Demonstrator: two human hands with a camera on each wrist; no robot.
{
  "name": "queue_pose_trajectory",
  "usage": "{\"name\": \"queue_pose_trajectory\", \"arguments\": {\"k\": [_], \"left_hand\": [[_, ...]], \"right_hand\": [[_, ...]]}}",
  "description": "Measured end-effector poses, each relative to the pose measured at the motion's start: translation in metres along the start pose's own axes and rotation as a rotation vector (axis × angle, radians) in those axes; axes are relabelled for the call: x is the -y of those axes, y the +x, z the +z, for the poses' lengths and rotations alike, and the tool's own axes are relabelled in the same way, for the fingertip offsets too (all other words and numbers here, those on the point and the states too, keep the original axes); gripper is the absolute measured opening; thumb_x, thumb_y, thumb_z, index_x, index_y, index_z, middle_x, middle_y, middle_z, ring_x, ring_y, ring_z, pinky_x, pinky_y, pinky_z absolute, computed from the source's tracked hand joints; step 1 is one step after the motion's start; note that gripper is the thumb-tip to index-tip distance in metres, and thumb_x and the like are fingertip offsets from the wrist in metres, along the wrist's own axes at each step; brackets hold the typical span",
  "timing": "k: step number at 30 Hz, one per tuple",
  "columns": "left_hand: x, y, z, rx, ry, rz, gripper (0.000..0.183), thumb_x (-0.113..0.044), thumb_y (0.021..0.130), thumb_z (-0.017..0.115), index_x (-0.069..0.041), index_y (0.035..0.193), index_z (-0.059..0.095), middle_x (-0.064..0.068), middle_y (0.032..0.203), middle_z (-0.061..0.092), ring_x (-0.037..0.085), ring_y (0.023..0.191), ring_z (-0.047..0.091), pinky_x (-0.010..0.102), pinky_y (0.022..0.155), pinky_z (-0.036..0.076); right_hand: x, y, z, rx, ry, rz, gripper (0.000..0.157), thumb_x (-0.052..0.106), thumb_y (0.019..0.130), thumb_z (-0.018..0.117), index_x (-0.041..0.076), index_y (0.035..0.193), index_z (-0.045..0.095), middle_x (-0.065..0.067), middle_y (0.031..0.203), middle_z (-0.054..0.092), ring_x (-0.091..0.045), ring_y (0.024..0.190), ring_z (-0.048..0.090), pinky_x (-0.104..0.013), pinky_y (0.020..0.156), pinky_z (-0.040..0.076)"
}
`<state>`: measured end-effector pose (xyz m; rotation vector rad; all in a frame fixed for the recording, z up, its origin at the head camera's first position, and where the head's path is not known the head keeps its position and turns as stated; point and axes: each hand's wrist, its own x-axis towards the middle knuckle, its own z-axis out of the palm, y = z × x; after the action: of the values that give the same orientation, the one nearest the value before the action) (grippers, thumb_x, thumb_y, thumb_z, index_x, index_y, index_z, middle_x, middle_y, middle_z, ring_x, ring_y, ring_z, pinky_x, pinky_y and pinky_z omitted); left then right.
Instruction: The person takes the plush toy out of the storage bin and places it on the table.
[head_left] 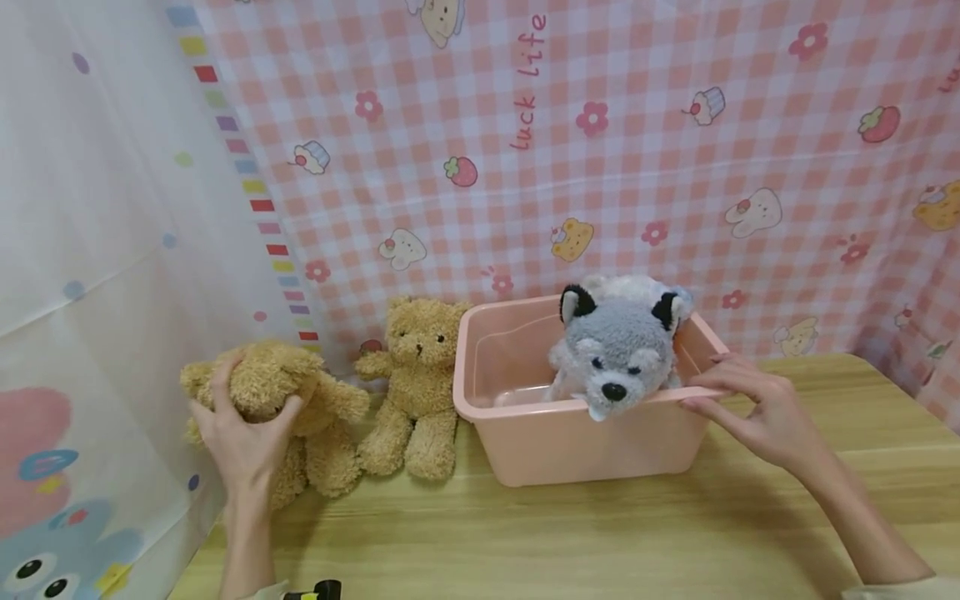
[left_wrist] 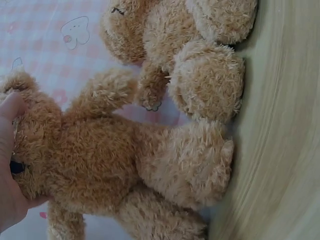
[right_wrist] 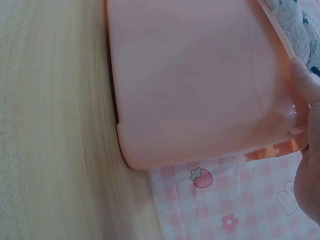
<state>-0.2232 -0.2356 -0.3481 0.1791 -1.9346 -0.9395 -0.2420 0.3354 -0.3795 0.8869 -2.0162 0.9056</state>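
Note:
My left hand (head_left: 251,429) grips the head of a tan teddy bear (head_left: 330,450) at the left of the table. In the left wrist view this bear (left_wrist: 95,160) has its feet down on the wood. A second teddy bear (head_left: 420,383) sits between it and a pink plastic bin (head_left: 585,450). Inside the bin is a grey and white husky plush (head_left: 622,342), its head leaning over the front rim. My right hand (head_left: 765,412) pinches the bin's right front corner, thumb outside on the rim; the right wrist view shows the thumb (right_wrist: 304,82) against the bin (right_wrist: 185,85).
A pink checked cloth (head_left: 480,108) hangs behind the wooden table (head_left: 480,542), and a white dotted cloth (head_left: 97,208) hangs at the left. Something whitish lies behind the husky in the bin. A small black and yellow object (head_left: 326,590) shows at the bottom edge.

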Motion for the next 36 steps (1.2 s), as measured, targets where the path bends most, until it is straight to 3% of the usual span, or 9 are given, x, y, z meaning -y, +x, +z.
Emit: {"name": "queue_pose_trajectory", "arguments": {"k": [2,6,8,12,17,22,26,30,36], "left_hand": [[0.002,-0.001,0.004,0.013,-0.020,0.025,0.079,-0.012,0.072,0.085,-0.031,0.143,0.053,0.032,0.158,0.019,0.057,0.142,0.019,0.080,0.105,0.020],[0.010,-0.003,0.014,0.057,0.003,0.071,0.079,-0.010,0.074,0.085,-0.027,0.144,0.054,0.036,0.157,0.019,0.064,0.138,0.022,0.084,0.098,0.026],[0.016,-0.005,0.021,0.086,0.033,0.079,0.078,-0.009,0.074,0.086,-0.024,0.143,0.054,0.039,0.151,0.025,0.066,0.129,0.033,0.083,0.091,0.034],[0.027,-0.011,0.032,0.188,0.076,0.044,0.075,-0.006,0.077,0.085,-0.021,0.144,0.052,0.044,0.153,0.015,0.071,0.127,0.031,0.084,0.087,0.036],[0.028,-0.011,0.039,0.277,0.114,-0.017,0.078,-0.009,0.083,0.081,-0.027,0.149,0.045,0.038,0.160,-0.006,0.072,0.134,0.015,0.086,0.089,0.031],[0.025,-0.007,0.039,0.287,0.112,-0.062,0.081,-0.018,0.088,0.078,-0.034,0.154,0.035,0.034,0.161,-0.008,0.068,0.138,0.009,0.085,0.088,0.035],[0.024,-0.007,0.039,0.253,0.086,-0.067,0.078,-0.025,0.092,0.075,-0.036,0.156,0.032,0.031,0.159,0.003,0.066,0.131,0.030,0.076,0.082,0.044],[0.023,-0.008,0.041,0.259,0.054,-0.094,0.069,-0.030,0.099,0.064,-0.023,0.158,0.030,0.030,0.152,0.016,0.059,0.128,0.036,0.074,0.092,0.041],[0.027,-0.009,0.037,0.447,0.090,-0.219,0.069,-0.030,0.105,0.052,-0.002,0.159,0.018,0.036,0.154,0.016,0.057,0.137,0.026,0.072,0.106,0.029]], "right_hand": [[0.001,0.000,-0.001,0.000,-0.005,0.010,0.029,0.002,0.071,0.087,0.016,0.094,0.078,0.003,0.092,0.075,0.011,0.110,0.058,-0.025,0.116,0.032],[0.001,-0.001,-0.001,0.010,-0.020,0.030,0.033,-0.003,0.068,0.087,0.015,0.094,0.078,0.002,0.092,0.075,0.011,0.113,0.057,-0.023,0.116,0.031],[0.001,-0.002,-0.001,0.014,-0.026,0.040,0.035,-0.005,0.067,0.086,0.015,0.095,0.078,0.001,0.092,0.075,0.011,0.113,0.057,-0.022,0.116,0.031],[0.001,-0.003,0.001,0.017,-0.025,0.045,0.037,-0.005,0.066,0.086,0.016,0.095,0.078,0.001,0.092,0.075,0.008,0.116,0.056,-0.020,0.115,0.030],[0.001,-0.003,0.003,0.011,-0.005,0.025,0.035,-0.002,0.068,0.087,0.018,0.095,0.078,0.005,0.094,0.075,0.001,0.118,0.056,-0.016,0.110,0.034],[0.000,-0.001,0.002,-0.002,-0.001,0.027,0.033,-0.001,0.068,0.087,0.017,0.095,0.078,0.006,0.094,0.075,-0.003,0.118,0.056,-0.014,0.106,0.036],[0.000,-0.002,0.002,-0.004,-0.004,0.049,0.034,-0.002,0.067,0.088,0.016,0.094,0.078,0.007,0.094,0.075,-0.002,0.120,0.055,-0.014,0.108,0.034],[0.000,-0.003,0.002,-0.025,0.014,0.052,0.032,0.001,0.066,0.088,0.014,0.093,0.079,0.006,0.094,0.075,0.000,0.123,0.054,-0.016,0.112,0.032],[0.001,-0.003,0.000,-0.009,-0.004,0.045,0.035,-0.003,0.066,0.087,0.016,0.094,0.078,0.007,0.092,0.075,0.003,0.121,0.054,-0.020,0.114,0.031]]}}
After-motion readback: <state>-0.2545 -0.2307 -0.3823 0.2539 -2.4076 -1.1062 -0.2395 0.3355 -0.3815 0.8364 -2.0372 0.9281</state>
